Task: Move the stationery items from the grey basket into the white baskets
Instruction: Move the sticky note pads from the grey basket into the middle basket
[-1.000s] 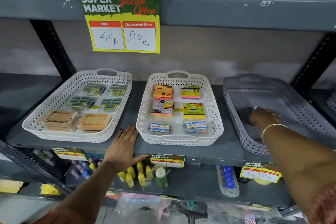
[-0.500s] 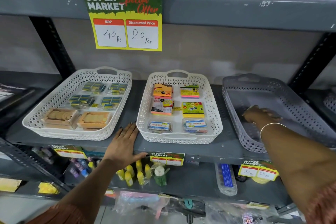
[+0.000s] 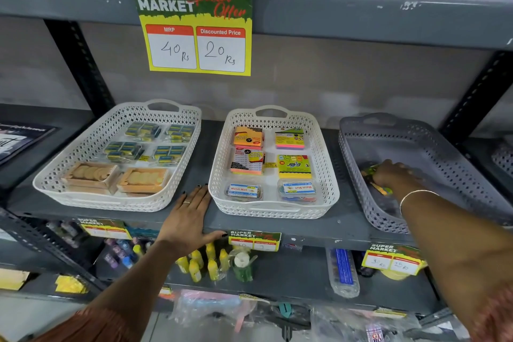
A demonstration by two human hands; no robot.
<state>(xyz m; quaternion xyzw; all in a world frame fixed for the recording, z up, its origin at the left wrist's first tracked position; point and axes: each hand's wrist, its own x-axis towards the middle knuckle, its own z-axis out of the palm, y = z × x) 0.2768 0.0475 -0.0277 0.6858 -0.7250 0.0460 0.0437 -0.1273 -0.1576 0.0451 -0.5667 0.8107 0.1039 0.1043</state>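
The grey basket (image 3: 361,130) stands at the right of the shelf. My right hand (image 3: 394,175) is inside it, fingers closed over a small yellow-green packet (image 3: 373,172) near its left wall. The middle white basket (image 3: 327,175) holds sticky-note pads and two small clear boxes. The left white basket (image 3: 83,153) holds blue-yellow packs and two brown boxes. My left hand (image 3: 191,214) lies flat and spread on the shelf between the two white baskets, holding nothing.
A grey metal shelf (image 3: 305,228) carries all three baskets. A yellow-green price sign (image 3: 194,30) hangs from the shelf above. Below are yellow bottles (image 3: 202,264), a blue pack (image 3: 342,269) and price tags (image 3: 391,261). A black upright post (image 3: 80,64) stands behind the left basket.
My right hand has moved toward the grey basket's left wall and closed on a yellow-green packet. My left hand has stayed flat on the shelf.
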